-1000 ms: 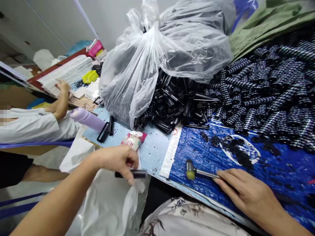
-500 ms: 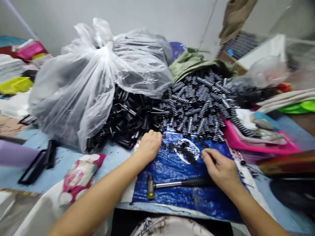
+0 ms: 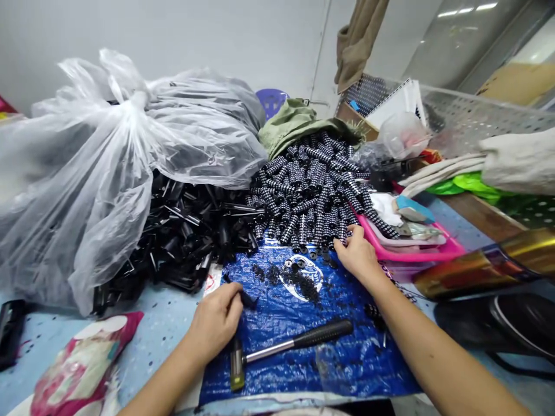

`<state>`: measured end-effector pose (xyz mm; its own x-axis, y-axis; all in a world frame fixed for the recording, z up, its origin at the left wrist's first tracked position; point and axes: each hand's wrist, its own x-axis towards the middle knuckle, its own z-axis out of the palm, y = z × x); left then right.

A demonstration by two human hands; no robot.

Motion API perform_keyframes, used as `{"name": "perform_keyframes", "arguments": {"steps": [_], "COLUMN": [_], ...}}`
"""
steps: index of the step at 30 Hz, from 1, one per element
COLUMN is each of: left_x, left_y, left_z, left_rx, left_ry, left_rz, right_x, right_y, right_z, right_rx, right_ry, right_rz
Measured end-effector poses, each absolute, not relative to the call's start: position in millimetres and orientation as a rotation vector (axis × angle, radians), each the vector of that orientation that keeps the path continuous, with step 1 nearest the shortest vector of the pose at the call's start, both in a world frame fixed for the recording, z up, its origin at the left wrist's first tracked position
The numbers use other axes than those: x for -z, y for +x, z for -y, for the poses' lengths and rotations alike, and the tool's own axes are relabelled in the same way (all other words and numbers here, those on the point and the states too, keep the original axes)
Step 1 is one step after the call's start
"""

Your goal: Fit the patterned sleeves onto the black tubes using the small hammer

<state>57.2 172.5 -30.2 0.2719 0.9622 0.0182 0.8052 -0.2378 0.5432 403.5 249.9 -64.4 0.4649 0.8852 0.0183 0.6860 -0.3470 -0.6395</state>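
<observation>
My left hand (image 3: pixel 219 318) is closed around a small black plastic piece (image 3: pixel 248 299), whose end sticks out past the fingers above the blue sheet (image 3: pixel 277 315). My right hand (image 3: pixel 358 253) reaches to the front edge of a pile of black cylinders with white dotted rings (image 3: pixel 303 196). Its thumb and fingers close about one of these cylinders (image 3: pixel 344 232). On the sheet lies a hammer (image 3: pixel 277 348) with a black grip, its head near my left wrist. Small black bits (image 3: pixel 303 284) are scattered over the sheet's middle.
Behind my left hand are a heap of glossy black parts (image 3: pixel 186 225) and a large tied plastic bag (image 3: pixel 108 162). To the right stand a pink tray (image 3: pixel 451 249), a golden cylinder (image 3: pixel 485 266) and a black container (image 3: pixel 498 323). A pink-and-white packet (image 3: pixel 87 364) lies at the front left.
The view has swung right. My left hand has drawn back from the black heap and now holds a black piece. My right hand has moved forward to the dotted cylinders.
</observation>
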Motion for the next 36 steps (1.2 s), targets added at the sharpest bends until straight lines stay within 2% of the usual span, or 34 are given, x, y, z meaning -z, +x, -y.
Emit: {"name": "perform_keyframes", "arguments": {"steps": [5,8,12,17,26,31,33,36], "left_x": [28,19,1,-10,-1,-7,-8,-10], "left_y": [51,64,87,107,128,157,165,163], "left_z": [-163,-156,-145,-136,-130,-129,-129,-127], "left_rx": [-0.824,-0.976,-0.910,-0.750,-0.890,-1.009,-1.004,-0.962], "left_ry": [1.200,0.895,0.789,0.734,0.929,1.124,1.152,1.126], "left_rz": [-1.553,-1.455,-1.264,-1.108,-1.271,-1.216,-1.175,-1.196], "right_x": [56,41,26,17,16,12,12,18], "right_y": [402,381,344,316,304,280,276,284], "right_z": [-227,-196,-167,-165,-148,-136,-133,-128], "right_rx": [-0.767,-1.048,-1.366,-1.559,-1.650,-1.537,-1.527,-1.362], "right_ry": [-1.758,-1.483,-1.266,-1.107,-0.991,-0.958,-0.998,-0.994], "right_rz": [1.036,0.906,0.724,0.627,0.574,0.466,0.567,1.037]}}
